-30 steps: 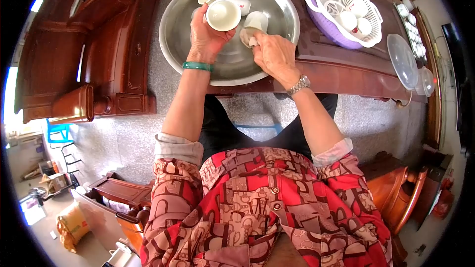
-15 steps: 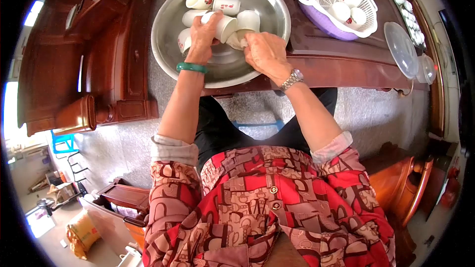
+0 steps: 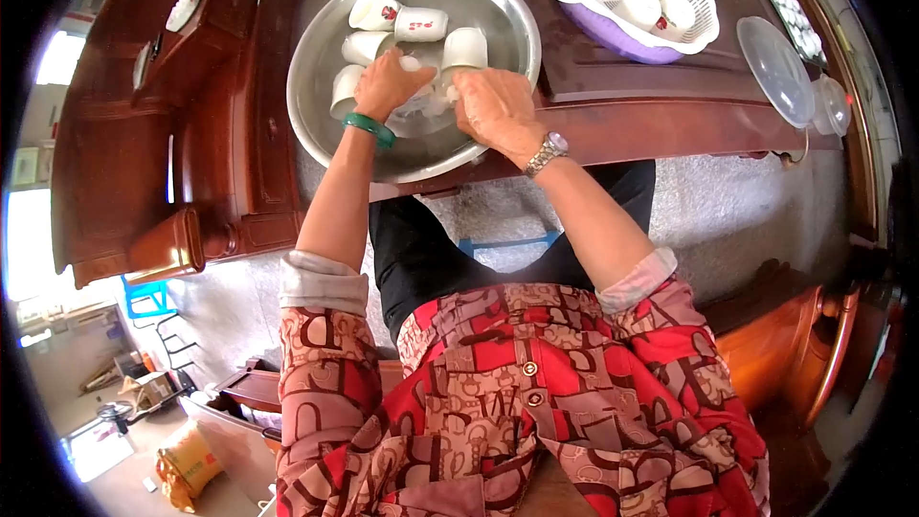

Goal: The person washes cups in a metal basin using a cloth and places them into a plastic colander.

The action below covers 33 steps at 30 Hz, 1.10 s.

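Note:
A wide metal basin (image 3: pixel 304 120) holds water and several white cups, among them a cup with red print (image 3: pixel 421 24) lying on its side. My left hand (image 3: pixel 391 84), above a green bangle, reaches down into the water with its fingers curled round a white cup that is mostly hidden. At the basin's front right my right hand (image 3: pixel 498 110) is closed on a pale cloth, most of it under the fingers. Just above that hand stands another white cup (image 3: pixel 465 48).
To the right, a white basket (image 3: pixel 704 2) with several white cups sits in a purple basin (image 3: pixel 613 36). A clear lid (image 3: pixel 773 72) and a tray of small white cups (image 3: pixel 799 19) are farther right. A blue stool (image 3: pixel 145 297) stands at the left.
My left hand has lowered its cup from above the basin into the water. My right hand keeps the cloth and stays low. The view has shifted, with the basin slightly farther left.

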Motion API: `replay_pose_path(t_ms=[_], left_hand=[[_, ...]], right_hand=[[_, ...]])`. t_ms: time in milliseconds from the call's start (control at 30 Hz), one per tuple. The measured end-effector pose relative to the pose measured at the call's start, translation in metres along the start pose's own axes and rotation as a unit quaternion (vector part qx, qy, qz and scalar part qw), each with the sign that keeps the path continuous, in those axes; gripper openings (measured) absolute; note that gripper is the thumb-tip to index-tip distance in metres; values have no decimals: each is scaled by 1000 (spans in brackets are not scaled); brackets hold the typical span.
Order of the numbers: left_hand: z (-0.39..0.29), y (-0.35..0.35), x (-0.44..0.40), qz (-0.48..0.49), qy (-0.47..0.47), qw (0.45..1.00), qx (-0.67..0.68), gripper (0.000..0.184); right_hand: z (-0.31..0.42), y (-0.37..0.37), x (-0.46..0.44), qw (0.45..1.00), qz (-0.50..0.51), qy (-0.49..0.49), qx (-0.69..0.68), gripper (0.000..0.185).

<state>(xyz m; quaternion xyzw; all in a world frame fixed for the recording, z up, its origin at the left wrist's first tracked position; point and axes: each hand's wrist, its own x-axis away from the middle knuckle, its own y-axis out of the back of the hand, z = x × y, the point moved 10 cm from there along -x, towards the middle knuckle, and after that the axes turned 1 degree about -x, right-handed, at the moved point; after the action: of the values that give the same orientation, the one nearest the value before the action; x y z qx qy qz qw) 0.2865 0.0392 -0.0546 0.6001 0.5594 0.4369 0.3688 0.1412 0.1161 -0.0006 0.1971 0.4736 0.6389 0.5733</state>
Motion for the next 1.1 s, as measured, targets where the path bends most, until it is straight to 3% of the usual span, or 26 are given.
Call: replay_pose_path(t_ms=[200, 333, 367, 467, 533, 600, 867, 1100], left_hand=[[-3, -16, -11, 61, -26, 995, -74, 72], [-14, 39, 8, -90, -53, 992, 77, 63], [-11, 49, 8, -128, -66, 985, 91, 61], [-13, 93, 23, -232, -129, 954, 140, 54], [-12, 116, 33, -256, -117, 940, 193, 49], [-18, 139, 44, -313, -156, 926, 144, 45], [-17, 160, 52, -341, -142, 925, 93, 48], [-15, 153, 52, -328, -141, 924, 133, 48]], right_hand=[[-3, -3, 1, 1000, 7, -2, -9, 6], [-4, 0, 1, 999, -21, 1, -28, 7], [-3, -2, 1, 1000, 13, -8, -15, 7], [-3, 2, 1, 999, -18, -12, -24, 7], [-1, 5, 4, 999, -28, -6, -35, 7], [0, 4, 4, 999, -15, -2, -30, 6], [-1, 5, 5, 999, -42, 10, -29, 7], [0, 5, 6, 998, -44, 23, -28, 7]])
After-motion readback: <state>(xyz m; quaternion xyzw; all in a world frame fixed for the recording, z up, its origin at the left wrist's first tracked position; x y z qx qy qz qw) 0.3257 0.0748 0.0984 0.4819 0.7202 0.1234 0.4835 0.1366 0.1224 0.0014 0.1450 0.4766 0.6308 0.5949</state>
